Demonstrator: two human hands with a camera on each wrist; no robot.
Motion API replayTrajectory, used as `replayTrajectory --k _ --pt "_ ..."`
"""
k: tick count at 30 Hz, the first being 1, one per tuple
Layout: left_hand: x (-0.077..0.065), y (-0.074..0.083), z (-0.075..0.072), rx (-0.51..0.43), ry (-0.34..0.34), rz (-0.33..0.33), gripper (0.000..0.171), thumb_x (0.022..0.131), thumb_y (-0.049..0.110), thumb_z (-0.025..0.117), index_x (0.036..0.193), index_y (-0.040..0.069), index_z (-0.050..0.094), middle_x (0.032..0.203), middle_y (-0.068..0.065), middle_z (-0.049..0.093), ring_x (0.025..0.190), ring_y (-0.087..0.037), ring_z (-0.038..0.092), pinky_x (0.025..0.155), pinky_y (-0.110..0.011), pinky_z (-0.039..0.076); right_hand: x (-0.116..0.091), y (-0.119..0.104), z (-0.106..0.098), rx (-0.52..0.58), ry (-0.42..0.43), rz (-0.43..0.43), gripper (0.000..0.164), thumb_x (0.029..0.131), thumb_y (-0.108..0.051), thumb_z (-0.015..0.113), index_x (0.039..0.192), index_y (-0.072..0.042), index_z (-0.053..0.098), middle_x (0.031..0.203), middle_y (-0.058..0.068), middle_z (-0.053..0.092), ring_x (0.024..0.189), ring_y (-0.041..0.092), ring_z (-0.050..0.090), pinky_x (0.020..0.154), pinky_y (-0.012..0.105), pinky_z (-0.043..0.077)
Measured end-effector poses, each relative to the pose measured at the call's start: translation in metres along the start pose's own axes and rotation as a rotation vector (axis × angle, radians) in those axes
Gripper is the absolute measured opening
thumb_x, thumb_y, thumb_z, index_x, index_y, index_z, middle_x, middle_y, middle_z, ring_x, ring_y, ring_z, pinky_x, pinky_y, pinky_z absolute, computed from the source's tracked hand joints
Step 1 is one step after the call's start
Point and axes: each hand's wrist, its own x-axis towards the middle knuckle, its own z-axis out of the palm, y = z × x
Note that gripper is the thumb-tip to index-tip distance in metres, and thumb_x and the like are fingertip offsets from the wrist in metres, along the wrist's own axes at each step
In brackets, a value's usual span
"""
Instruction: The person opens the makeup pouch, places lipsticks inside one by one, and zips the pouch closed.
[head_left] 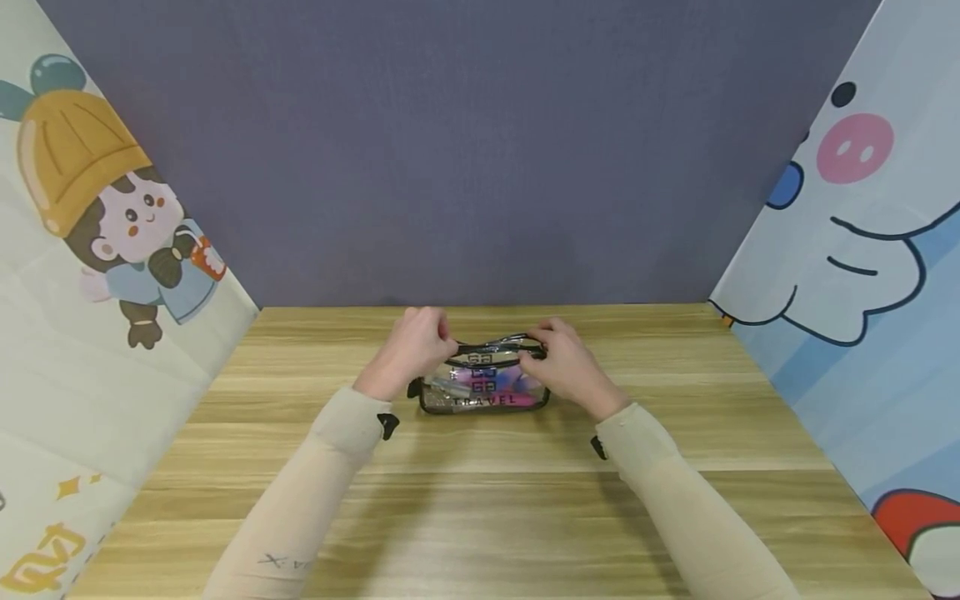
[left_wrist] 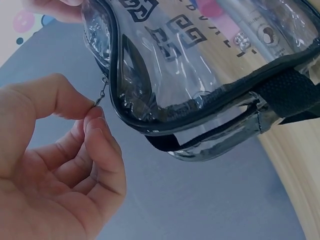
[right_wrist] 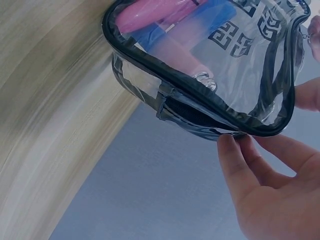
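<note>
A clear toiletry bag (head_left: 483, 392) with black trim and the word TRAVEL stands on the table, its top loosely gaping in the head view. Through its plastic show a pink item (right_wrist: 150, 14), a blue item (right_wrist: 210, 25) and a silvery tube (left_wrist: 262, 31). My left hand (head_left: 415, 346) is at the bag's upper left; thumb and forefinger pinch the small metal zipper pull (left_wrist: 98, 101). At the upper right corner, my right hand (head_left: 567, 367) pinches the bag's top edge by the zipper's end, with the thumb on the near side.
The wooden table (head_left: 480, 517) runs back to a dark grey-blue panel (head_left: 480, 158). Cartoon-printed cloths hang at the left (head_left: 67, 358) and right (head_left: 885, 400). A black side strap (left_wrist: 292, 92) sticks out from the bag's left end.
</note>
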Motion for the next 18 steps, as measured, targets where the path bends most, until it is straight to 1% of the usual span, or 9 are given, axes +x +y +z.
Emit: replayTrajectory --k 7,12,18 --pt "-0.0011 -0.0007 -0.0011 -0.005 -0.004 -0.02 0.006 0.086 0.007 0.07 0.084 0.007 0.064 0.078 -0.007 0.064 0.059 -0.018 0.06 0.06 -0.032 0.054 -0.0003 0.0013 -0.0001 -0.002 -0.005 0.01 0.061 0.095 -0.031 0.061 0.143 0.005 0.052 0.149 0.021 0.043 0.139 0.04 0.039 0.113 0.058 0.037" --pt "-0.0007 -0.0012 -0.0019 0.003 -0.006 -0.018 0.006 0.086 0.008 0.069 0.083 0.007 0.064 0.078 -0.007 0.064 0.061 -0.019 0.06 0.06 -0.033 0.053 -0.0004 0.0023 -0.0001 -0.003 0.0 0.004 0.062 0.095 -0.032 0.06 0.143 0.006 0.052 0.148 0.022 0.044 0.138 0.04 0.039 0.113 0.057 0.037" --pt "-0.0005 -0.0047 -0.0042 0.02 0.001 -0.039 0.008 0.086 0.009 0.069 0.082 0.008 0.062 0.079 -0.007 0.063 0.062 -0.02 0.059 0.059 -0.033 0.051 -0.0003 0.0036 -0.0007 0.0 0.0 0.003 0.062 0.095 -0.032 0.06 0.143 0.006 0.052 0.148 0.022 0.044 0.139 0.04 0.039 0.114 0.057 0.037"
